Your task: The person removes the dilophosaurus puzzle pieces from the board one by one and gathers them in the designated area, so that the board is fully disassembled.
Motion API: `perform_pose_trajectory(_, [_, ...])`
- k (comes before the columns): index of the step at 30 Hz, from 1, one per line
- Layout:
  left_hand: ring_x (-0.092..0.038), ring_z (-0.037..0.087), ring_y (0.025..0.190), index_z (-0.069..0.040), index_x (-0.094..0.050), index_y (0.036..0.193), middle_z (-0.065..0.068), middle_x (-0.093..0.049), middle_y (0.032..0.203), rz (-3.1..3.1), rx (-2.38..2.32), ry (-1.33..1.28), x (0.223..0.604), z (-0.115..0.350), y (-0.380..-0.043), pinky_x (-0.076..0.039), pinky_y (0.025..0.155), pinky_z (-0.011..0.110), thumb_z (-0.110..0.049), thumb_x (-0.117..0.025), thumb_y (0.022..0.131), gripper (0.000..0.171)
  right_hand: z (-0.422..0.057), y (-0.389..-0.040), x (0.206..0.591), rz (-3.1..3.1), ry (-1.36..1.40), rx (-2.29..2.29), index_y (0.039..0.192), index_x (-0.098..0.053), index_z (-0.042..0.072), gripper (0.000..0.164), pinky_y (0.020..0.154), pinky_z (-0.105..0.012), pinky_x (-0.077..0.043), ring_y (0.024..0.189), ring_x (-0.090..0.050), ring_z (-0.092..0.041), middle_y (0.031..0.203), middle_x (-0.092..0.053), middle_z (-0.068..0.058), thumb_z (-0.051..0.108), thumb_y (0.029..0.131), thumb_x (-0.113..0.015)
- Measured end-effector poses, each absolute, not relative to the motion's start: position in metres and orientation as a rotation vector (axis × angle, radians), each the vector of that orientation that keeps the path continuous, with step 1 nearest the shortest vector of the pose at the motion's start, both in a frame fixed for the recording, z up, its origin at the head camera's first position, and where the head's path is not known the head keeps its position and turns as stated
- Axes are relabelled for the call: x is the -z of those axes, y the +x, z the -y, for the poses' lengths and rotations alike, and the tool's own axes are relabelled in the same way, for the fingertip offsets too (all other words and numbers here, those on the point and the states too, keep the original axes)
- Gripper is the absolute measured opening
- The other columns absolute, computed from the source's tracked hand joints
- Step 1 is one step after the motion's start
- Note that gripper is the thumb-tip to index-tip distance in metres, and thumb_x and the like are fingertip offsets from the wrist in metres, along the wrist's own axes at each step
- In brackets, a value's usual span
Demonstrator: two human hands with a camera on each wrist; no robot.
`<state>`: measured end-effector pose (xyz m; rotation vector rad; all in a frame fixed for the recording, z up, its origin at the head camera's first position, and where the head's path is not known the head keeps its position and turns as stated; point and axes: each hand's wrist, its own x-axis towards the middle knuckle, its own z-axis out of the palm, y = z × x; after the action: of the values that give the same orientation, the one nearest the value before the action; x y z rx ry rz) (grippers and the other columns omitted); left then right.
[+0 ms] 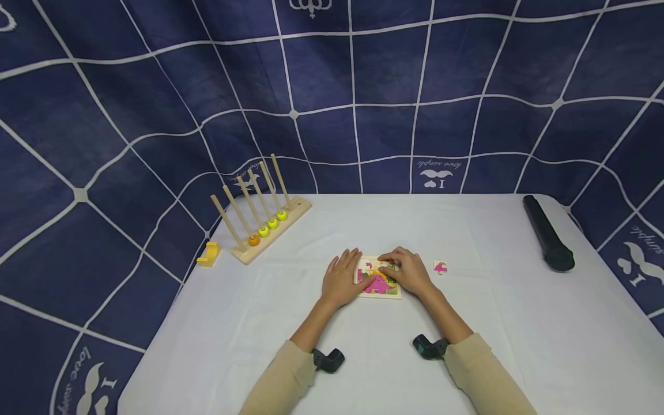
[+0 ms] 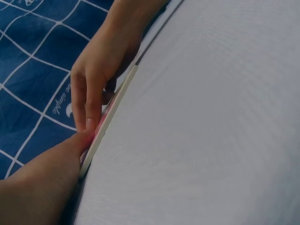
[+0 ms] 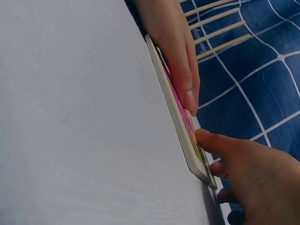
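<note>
A small wooden jigsaw puzzle (image 1: 377,285) with a pink dinosaur picture lies flat in its pale tray (image 1: 384,297). My left hand (image 1: 342,280) rests along the tray's left side with its fingers extended, its thumb lying over the picture. At the upper right of the puzzle, my right hand (image 1: 412,273) pinches a puzzle piece between thumb and bent fingers; most of that piece is covered by the hand. In the right wrist view the right thumb (image 3: 206,137) sits on the puzzle's face near the tray's edge. One loose piece (image 1: 440,267) with a pink shape lies just right of the hand.
At the back left stands a wooden peg rack (image 1: 270,233) with upright rods and several yellow and orange beads. A yellow block (image 1: 209,254) is beside it. A black cylindrical object (image 1: 548,233) lies at the right of the white table (image 1: 311,346). Dark blue cloth hangs behind.
</note>
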<state>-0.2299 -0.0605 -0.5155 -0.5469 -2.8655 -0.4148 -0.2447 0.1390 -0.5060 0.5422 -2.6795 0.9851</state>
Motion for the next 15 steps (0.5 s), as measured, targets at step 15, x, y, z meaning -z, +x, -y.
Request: perform_pose_trajectory(15, [-0.025, 0.018, 0.134, -0.016, -0.037, 0.137, -0.002, -0.032, 0.144, 2.87, 0.438, -0.533, 0.5159, 0.0589, -0.2296, -0.019, 0.109, 0.039, -0.068, -0.04, 0.079, 0.078, -0.1387, -0.2474, 0.5042, 2.709, 0.565, -1.076, 0.095, -0.068, 0.015, 0.023, 0.065, -0.03, -0.027, 0.07, -0.043, -0.013, 0.072, -0.051, 0.007, 0.026, 0.076, -0.071])
